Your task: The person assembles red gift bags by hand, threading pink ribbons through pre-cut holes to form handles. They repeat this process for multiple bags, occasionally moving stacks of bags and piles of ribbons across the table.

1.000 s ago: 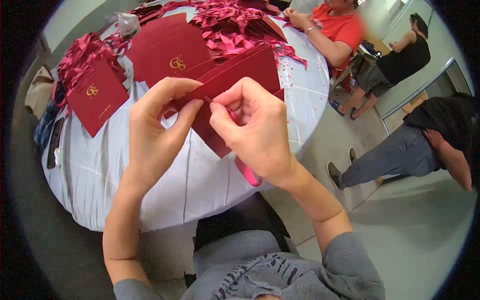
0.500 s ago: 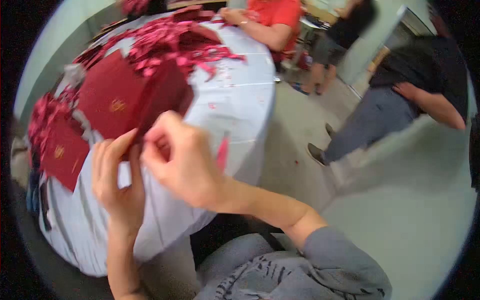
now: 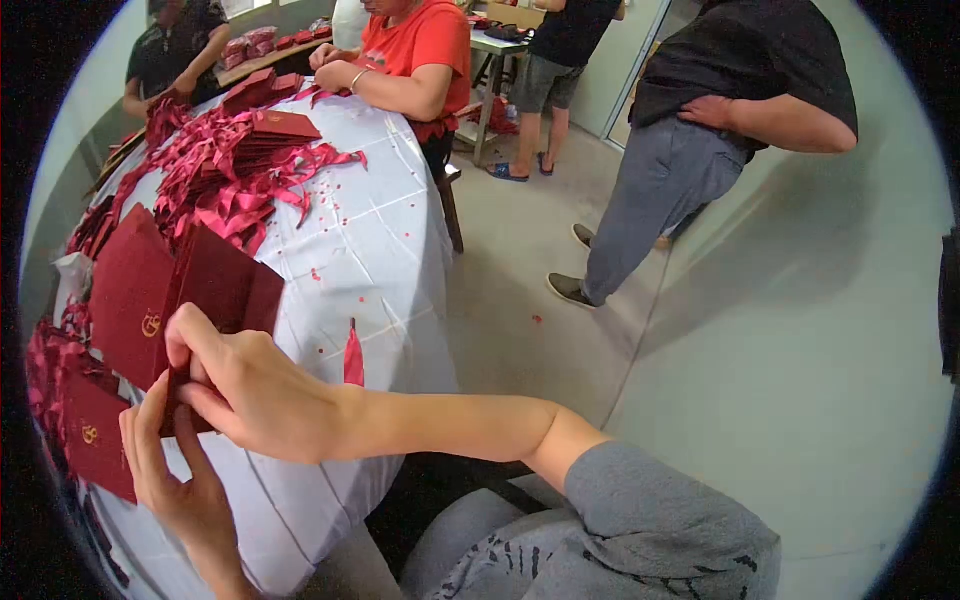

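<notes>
Dark red card covers with gold emblems lie on the white-clothed table. My left hand [image 3: 180, 490] pinches the lower edge of a dark red card cover [image 3: 228, 280], thumb and fingers on either side. At the same edge, close above, my right hand [image 3: 265, 390] has its thumb and index finger pressed together; the small spot between them is hidden. Directly behind the held cover, a panel with a gold emblem [image 3: 125, 290] leans to the left. Another emblem-marked cover [image 3: 95, 425] lies left of my left hand. A short red ribbon end [image 3: 353, 357] rests beyond my right wrist.
A heap of shiny red ribbons [image 3: 215, 185] covers the table's far part, with stacked red covers [image 3: 280, 124] on it. Red scraps dot the white tablecloth [image 3: 390, 250]. A person in a red shirt [image 3: 425, 60] sits opposite; a person in black [image 3: 740, 70] stands right.
The view has swung, so the table, hands and covers now appear lower and further left. Both hands keep their pinch at the cover's edge.
</notes>
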`<state>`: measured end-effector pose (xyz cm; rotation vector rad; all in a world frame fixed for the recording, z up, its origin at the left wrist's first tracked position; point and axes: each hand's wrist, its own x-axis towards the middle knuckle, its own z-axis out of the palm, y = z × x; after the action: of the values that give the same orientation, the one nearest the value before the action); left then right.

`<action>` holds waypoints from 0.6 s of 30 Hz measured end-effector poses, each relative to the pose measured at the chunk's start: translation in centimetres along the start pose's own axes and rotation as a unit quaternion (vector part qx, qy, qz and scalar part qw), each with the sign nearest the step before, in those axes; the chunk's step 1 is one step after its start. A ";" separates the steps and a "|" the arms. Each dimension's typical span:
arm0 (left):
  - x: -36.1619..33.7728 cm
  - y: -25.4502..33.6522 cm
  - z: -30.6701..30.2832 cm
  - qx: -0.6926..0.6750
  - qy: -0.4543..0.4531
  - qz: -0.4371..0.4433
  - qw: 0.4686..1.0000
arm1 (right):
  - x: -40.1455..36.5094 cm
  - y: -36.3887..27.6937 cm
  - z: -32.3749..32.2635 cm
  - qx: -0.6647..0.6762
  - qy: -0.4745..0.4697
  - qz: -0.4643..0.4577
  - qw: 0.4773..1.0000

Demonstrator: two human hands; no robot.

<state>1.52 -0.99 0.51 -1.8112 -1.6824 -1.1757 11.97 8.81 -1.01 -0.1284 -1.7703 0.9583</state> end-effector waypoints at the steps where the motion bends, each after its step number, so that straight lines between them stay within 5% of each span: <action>1: 0.2 0.0 -0.3 -0.020 -0.016 -0.008 1.000 | 0.0 0.0 -0.2 -0.049 -0.010 -0.023 0.998; 4: -0.1 -0.5 -0.5 -0.047 -0.042 -0.036 0.997 | 0.2 -1.2 -1.4 -0.162 -0.068 -0.009 0.984; 6: -0.5 -0.6 -0.4 -0.060 -0.038 -0.081 0.994 | 0.8 -1.3 -1.7 -0.335 -0.066 -0.136 0.930; 10: 0.0 -0.4 -0.1 -0.044 -0.012 -0.033 0.998 | 3.3 -1.9 -2.6 -0.408 -0.184 -0.155 0.880; 14: 0.2 -0.6 -0.7 0.096 -0.007 0.032 0.995 | 7.1 -0.6 -3.4 -0.264 -0.402 -0.049 0.875; 18: 0.6 0.0 -0.4 0.028 -0.002 0.007 1.000 | 9.7 -1.1 -4.3 -0.162 -0.525 0.051 0.834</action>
<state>1.38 -1.00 1.21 -1.7903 -1.6849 -1.1096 11.83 15.30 7.46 0.1297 -2.9735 0.8356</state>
